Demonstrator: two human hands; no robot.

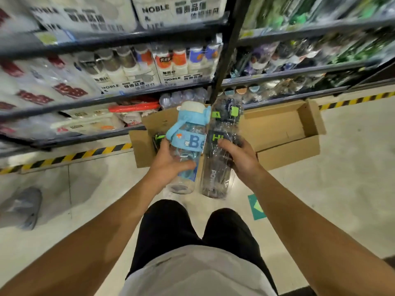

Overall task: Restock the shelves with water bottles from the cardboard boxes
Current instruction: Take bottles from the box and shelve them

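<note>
white shirt hem and black shorts nearest the lens, bare forearms reaching forward from either side.

beyond them, dark metal shelves, crowded with boxed cups on the left bay and wrapped bottles on the right; "noble" readable on several white packs, the rest too blurred. probably the destination for what is in hand.

on the floor just beside the bottom shelf, an opened cardboard box, flaps spread, right half looking bare, another green-trimmed bottle showing at its left end. black-and-yellow hazard tape along the shelf foot.

held above the box, side by side and nearly touching: a clear bottle with blue lid and strap, marked "be…", gripped around the body by the left hand, fingers curled round it; a dark tinted bottle with green catch, marked "hi" in green, clasped at mid-body by the right hand, fingers wrapped round. lids pointing toward the shelves, likely so each can go in upright.
</note>
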